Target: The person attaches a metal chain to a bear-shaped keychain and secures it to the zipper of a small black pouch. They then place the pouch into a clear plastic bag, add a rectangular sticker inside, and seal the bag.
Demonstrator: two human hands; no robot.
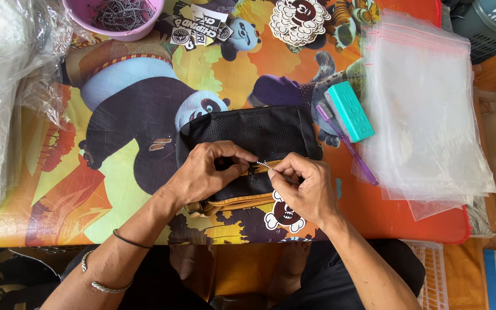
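A black pouch (pixel 254 133) with a mesh panel and tan zipper trim lies on the cartoon-printed table cover (pixel 144 103). My left hand (pixel 208 172) pinches the pouch at its zipper. My right hand (pixel 305 186) holds a thin braided cord (pixel 266 166) right at the zipper pull, fingertips of both hands nearly touching. The lower part of the pouch is hidden under my hands.
A stack of clear zip bags (pixel 426 109) lies at the right, with a teal box (pixel 350 111) and a purple pen-like stick (pixel 348 146) beside it. A pink bowl of cords (pixel 116 17) sits at the back. Crumpled clear plastic (pixel 7 86) fills the left.
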